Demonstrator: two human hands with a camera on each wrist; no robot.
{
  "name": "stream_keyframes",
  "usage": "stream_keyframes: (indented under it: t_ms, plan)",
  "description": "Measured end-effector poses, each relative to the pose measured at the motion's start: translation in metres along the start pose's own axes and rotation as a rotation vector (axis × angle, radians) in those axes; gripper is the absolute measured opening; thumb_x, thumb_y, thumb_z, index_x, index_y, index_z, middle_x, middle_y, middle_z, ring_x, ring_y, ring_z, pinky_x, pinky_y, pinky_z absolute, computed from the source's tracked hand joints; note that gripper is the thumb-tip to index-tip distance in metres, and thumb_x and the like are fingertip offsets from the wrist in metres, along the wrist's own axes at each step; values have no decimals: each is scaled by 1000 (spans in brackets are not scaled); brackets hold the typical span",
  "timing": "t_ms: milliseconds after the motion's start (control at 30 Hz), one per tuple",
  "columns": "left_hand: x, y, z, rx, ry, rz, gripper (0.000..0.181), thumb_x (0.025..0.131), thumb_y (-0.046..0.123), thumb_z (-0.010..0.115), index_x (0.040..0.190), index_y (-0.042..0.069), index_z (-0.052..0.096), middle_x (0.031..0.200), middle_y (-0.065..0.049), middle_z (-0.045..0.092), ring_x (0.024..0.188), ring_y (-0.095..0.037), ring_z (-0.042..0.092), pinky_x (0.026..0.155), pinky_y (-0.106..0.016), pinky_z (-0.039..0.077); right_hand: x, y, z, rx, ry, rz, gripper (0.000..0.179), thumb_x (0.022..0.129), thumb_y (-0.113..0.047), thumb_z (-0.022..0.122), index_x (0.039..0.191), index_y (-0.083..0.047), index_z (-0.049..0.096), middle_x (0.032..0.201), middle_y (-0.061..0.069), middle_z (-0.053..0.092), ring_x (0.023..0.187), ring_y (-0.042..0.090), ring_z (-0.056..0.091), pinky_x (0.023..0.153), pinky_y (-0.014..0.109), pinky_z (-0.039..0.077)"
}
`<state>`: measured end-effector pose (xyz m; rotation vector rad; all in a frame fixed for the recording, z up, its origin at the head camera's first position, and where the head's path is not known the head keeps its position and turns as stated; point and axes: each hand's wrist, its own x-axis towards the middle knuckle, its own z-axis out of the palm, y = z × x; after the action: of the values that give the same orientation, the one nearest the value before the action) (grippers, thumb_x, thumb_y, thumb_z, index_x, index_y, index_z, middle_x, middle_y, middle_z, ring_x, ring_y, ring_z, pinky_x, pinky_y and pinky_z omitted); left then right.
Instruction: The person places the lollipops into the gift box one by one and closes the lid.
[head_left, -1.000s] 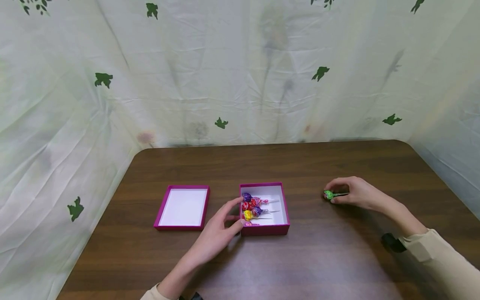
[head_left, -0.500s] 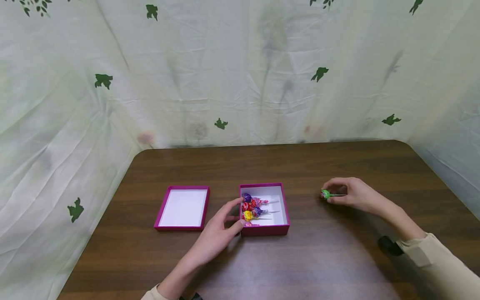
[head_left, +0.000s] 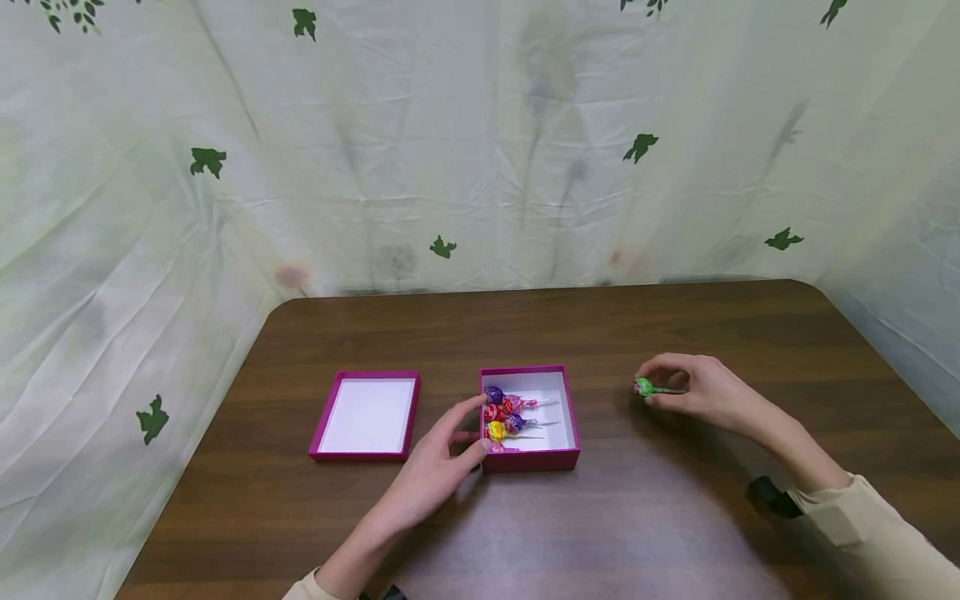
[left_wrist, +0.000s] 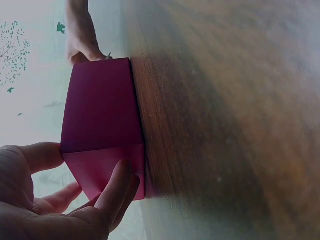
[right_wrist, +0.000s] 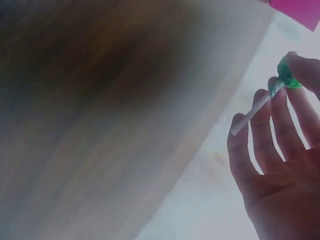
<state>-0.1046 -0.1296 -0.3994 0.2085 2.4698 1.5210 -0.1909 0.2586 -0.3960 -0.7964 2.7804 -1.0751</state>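
A green-wrapped lollipop (head_left: 645, 387) with a white stick is pinched by my right hand (head_left: 701, 390), held over the right part of the table. In the right wrist view, the thumb presses the green candy head (right_wrist: 287, 75) against the fingers, and the stick lies across the fingertips. My left hand (head_left: 431, 471) holds the left side of a magenta box (head_left: 531, 461), thumb at the near corner and fingers along the wall. Inside the open box lie several lollipops (head_left: 516, 423) in purple, red, yellow and pink wrappers, heads to the left, sticks to the right.
A magenta lid (head_left: 372, 417) with a white inside lies upturned left of the box. Everything stands on a brown wooden table (head_left: 600, 533). Behind it hangs a pale curtain (head_left: 480, 167) with green leaf shapes.
My right hand has moved slightly left with the green lollipop, towards the box. The left hand, box and lid have stayed in place.
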Motion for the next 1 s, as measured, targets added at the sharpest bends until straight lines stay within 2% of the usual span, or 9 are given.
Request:
stream_keyframes:
  t_ms: [200,567,1000]
  plan:
    - [-1,0,0,1,4,4,57,97,29,63,149,29,41,151,-2,39,122,-30,53,89,-47,50,0,-13,2,16,33,-54,31,80,-10,82,105,-23,68,91,-13,68,84,11,62,73,27,52]
    - [-1,0,1,3,10,6,56,97,29,63,148,30,42,151,-2,40,122,-29,54,87,-45,50,3,-37,7,22,40,-131,36,80,-8,82,107,-26,68,94,-15,67,82,11,62,74,30,51]
    - [-1,0,0,0,9,8,56,97,28,63,148,29,42,151,-2,40,122,-30,54,86,-44,51,11,-69,19,106,54,-256,33,80,-11,82,107,-25,69,97,-13,69,83,11,61,75,30,50]
